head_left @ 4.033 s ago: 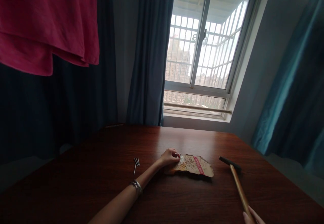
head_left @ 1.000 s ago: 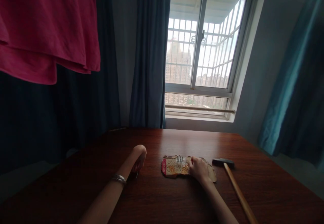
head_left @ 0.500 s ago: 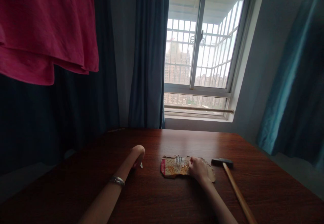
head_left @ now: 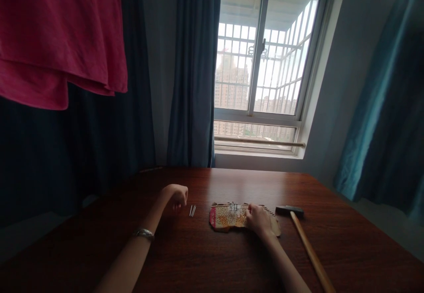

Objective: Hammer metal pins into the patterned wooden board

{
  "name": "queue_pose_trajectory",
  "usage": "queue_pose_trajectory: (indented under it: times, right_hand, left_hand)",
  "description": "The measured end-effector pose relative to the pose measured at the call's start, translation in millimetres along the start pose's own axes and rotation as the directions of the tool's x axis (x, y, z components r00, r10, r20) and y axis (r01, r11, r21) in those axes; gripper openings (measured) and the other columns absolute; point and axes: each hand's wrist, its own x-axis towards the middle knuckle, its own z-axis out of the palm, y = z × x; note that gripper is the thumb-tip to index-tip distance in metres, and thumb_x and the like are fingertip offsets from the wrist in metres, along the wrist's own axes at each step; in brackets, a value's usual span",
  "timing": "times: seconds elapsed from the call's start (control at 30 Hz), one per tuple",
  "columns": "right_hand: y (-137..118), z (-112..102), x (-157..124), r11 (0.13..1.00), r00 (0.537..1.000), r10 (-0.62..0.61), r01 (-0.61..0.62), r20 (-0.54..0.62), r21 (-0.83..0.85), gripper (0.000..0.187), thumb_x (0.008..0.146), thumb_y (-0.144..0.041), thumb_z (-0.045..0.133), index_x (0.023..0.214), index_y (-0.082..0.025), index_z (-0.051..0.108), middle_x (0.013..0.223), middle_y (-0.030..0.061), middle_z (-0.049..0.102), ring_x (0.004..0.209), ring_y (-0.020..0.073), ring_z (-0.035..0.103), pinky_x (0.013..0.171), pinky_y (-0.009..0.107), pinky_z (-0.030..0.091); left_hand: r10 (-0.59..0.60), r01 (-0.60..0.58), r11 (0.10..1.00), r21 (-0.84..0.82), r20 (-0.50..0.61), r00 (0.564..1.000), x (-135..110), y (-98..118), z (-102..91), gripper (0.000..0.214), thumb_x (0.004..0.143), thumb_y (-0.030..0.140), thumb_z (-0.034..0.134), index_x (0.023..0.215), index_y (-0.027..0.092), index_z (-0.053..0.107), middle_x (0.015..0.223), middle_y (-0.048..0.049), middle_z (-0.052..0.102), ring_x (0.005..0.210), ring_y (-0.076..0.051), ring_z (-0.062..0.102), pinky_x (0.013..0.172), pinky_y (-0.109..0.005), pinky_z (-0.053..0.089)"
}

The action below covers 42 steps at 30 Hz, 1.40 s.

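My left hand (head_left: 176, 195) hovers at the left with its wrist bent and fingers loosely curved downward; nothing shows in them. Just to its right, a few thin metal nails (head_left: 192, 211) lie side by side on the table. My right hand (head_left: 259, 218) rests on the right part of a worn, patterned flat piece (head_left: 221, 220) with a red left end. Its fingers are closed, and they hide whatever may be between them. Several nails (head_left: 233, 207) stand upright in the patterned piece, left of that hand.
A hammer with a dark head (head_left: 289, 211) and wooden handle (head_left: 311, 251) lies right of the patterned piece on the brown wooden table (head_left: 198, 257). A red cloth (head_left: 62, 41) hangs at upper left. Beyond the table are blue curtains (head_left: 195, 72) and a barred window (head_left: 258, 76).
My left hand has lifted and shifted slightly left, away from the nails, which now lie in full view a little farther right. My right hand has stayed in place.
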Motion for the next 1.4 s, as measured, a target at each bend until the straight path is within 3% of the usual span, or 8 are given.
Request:
queue_pose_trajectory:
  times: [0.1,0.2,0.33,0.43,0.6,0.9,1.17,1.4]
  right_hand:
    - [2,1,1,0.997,1.000,0.004,-0.001,-0.026,0.082,0.023,0.079,-0.029,0.042,0.077,-0.019,0.062,0.078,0.0084,0.067,0.072,0.0189,0.061,0.060,0.025,0.039]
    - [3,-2,3,0.977,0.997,-0.020,0.035,-0.076,0.210,0.022,0.078,-0.029,0.042,0.077,-0.019,0.062,0.074,0.0069,0.066,0.069,0.0187,0.060,0.060,0.026,0.038]
    - [-3,-8,5,0.889,0.986,-0.098,0.149,-0.137,0.433,0.022,0.078,-0.027,0.043,0.080,-0.019,0.063,0.075,0.0043,0.065,0.070,0.0156,0.058,0.067,0.025,0.041]
    - [-9,-10,5,0.775,0.979,-0.156,0.206,-0.134,0.598,0.025,0.080,-0.032,0.044,0.086,-0.019,0.064,0.079,0.0039,0.066,0.069,0.0144,0.058,0.065,0.024,0.044]
    - [-12,-9,5,0.595,0.975,-0.213,0.176,-0.057,0.784,0.035,0.077,-0.046,0.049,0.090,-0.017,0.066,0.074,0.0049,0.067,0.062,0.0165,0.058,0.045,0.023,0.043]
    - [-13,-9,3,0.414,0.971,-0.236,0.127,-0.029,0.902,0.030,0.070,-0.044,0.061,0.084,-0.018,0.067,0.075,0.0045,0.068,0.067,0.0175,0.060,0.045,0.022,0.044]
    - [-12,-6,4,0.374,0.976,-0.216,0.111,-0.030,0.921,0.030,0.067,-0.042,0.064,0.084,-0.018,0.067,0.074,0.0047,0.068,0.065,0.0174,0.060,0.046,0.023,0.045]
    - [-4,1,16,0.396,0.993,-0.097,0.100,-0.066,0.913,0.032,0.065,-0.043,0.064,0.081,-0.015,0.067,0.073,0.0075,0.069,0.070,0.0213,0.063,0.062,0.031,0.049]
  left_hand:
    - [0.052,-0.041,0.994,-0.098,0.110,0.993,1,-1,-10.9,0.011,0.053,0.017,0.068,0.051,0.011,0.059,0.048,-0.0034,0.057,0.047,-0.017,0.055,0.052,-0.032,0.049]
    - [0.255,-0.227,0.943,-0.243,0.090,0.963,3,11,-13.5,0.012,0.055,0.021,0.067,0.061,0.013,0.061,0.055,-0.0019,0.061,0.050,-0.015,0.056,0.051,-0.027,0.047]
    - [0.495,-0.444,0.794,-0.415,0.018,0.869,6,44,2.1,0.021,0.060,0.030,0.067,0.071,0.013,0.061,0.062,-0.0019,0.062,0.055,-0.014,0.057,0.052,-0.025,0.047]
    - [0.581,-0.533,0.683,-0.499,-0.071,0.811,11,69,23.9,0.025,0.062,0.033,0.066,0.074,0.012,0.061,0.063,-0.0017,0.060,0.054,-0.012,0.056,0.051,-0.024,0.047]
    - [0.570,-0.575,0.621,-0.533,-0.196,0.798,25,98,62.6,0.031,0.062,0.037,0.066,0.075,0.010,0.062,0.064,-0.0019,0.060,0.053,-0.011,0.055,0.048,-0.022,0.045]
    - [0.535,-0.634,0.598,-0.490,-0.344,0.771,21,122,100.8,0.036,0.065,0.042,0.063,0.077,0.008,0.064,0.066,-0.0042,0.061,0.055,-0.012,0.056,0.047,-0.022,0.045]
    - [0.544,-0.646,0.590,-0.485,-0.353,0.762,23,124,107.3,0.038,0.068,0.044,0.059,0.079,0.008,0.064,0.068,-0.0052,0.062,0.055,-0.013,0.056,0.048,-0.024,0.046]
    - [0.466,-0.721,0.619,-0.312,-0.593,0.656,46,109,108.7,0.031,0.070,0.036,0.059,0.091,0.013,0.063,0.078,-0.0055,0.063,0.074,-0.016,0.058,0.065,-0.026,0.046]
